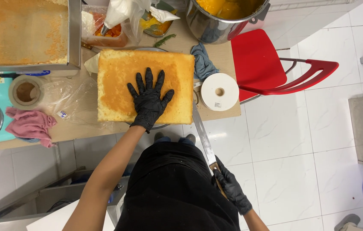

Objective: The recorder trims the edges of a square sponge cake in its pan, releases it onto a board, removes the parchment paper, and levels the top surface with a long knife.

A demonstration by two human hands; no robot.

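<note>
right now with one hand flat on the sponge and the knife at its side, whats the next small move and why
Probably draw the knife level through the sponge cake: the left hand presses flat on top, and the right hand grips the handle with the blade at the cake's right edge.

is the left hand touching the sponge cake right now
Touching. The head view shows the gloved left hand pressed flat, fingers spread, on top of the square sponge cake, no gap visible.
</note>
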